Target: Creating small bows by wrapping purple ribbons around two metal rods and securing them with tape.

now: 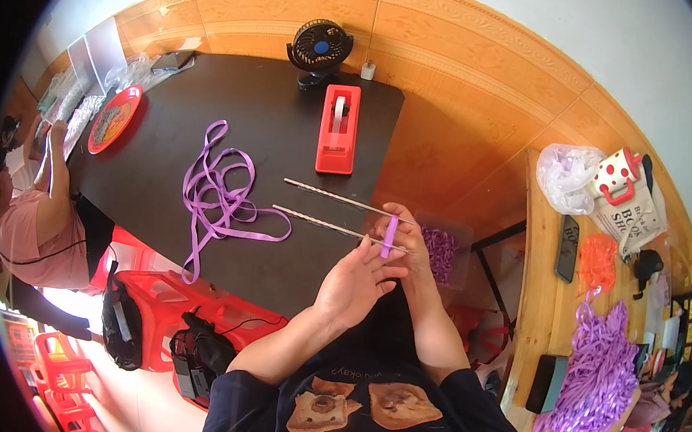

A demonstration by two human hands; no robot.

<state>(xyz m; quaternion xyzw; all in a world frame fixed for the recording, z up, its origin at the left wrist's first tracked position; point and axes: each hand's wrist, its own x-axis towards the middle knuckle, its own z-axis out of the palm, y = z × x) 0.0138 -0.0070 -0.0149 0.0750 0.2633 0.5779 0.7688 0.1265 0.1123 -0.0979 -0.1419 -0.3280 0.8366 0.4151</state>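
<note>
My right hand [415,250] is closed on the near ends of a pair of metal chopsticks [323,191] with twisted shafts. They lie side by side, a gap between them, their other ends pointing left over the dark table. A short band of purple ribbon [390,236] spans both chopsticks close to my right fingers. My left hand [355,286] is palm up just below, fingers loosely extended and apart, its fingertips at the lower chopstick. Left of the chopsticks, a long purple ribbon [219,226] lies in loose loops on the table [287,138].
A red tape dispenser [336,154] and black fan [320,47] stand at the table's far side. A red plate [115,120] is far left, beside another person. Below the right edge sits a bin of purple pieces [441,252]. A wooden bench [537,312] holds heaped purple ribbon [598,374].
</note>
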